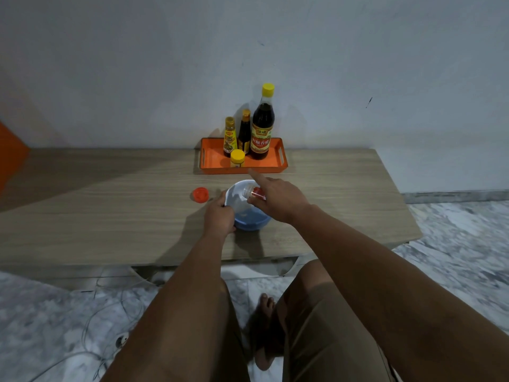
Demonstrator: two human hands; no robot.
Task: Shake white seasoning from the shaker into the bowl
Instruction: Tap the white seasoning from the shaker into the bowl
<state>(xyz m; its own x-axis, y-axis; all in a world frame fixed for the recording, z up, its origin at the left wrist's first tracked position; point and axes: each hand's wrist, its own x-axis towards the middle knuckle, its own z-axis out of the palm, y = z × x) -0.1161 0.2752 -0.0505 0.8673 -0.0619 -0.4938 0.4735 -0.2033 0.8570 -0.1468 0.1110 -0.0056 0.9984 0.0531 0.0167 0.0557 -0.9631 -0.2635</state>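
Blue bowl [249, 216] with pale interior, tilted on the wooden table [110, 216] just in front of the orange tray [278, 164]. Near-left rim gripped by the left hand [219, 216]. Clear shaker [253, 194] with red label, tipped almost level over the bowl, open mouth pointing left above the bowl's interior; held in the right hand [278, 201], forefinger stretched toward the tray. Red cap [200, 194] lying flat on the table, left of the bowl and apart from it, well to the front-left of the tray.
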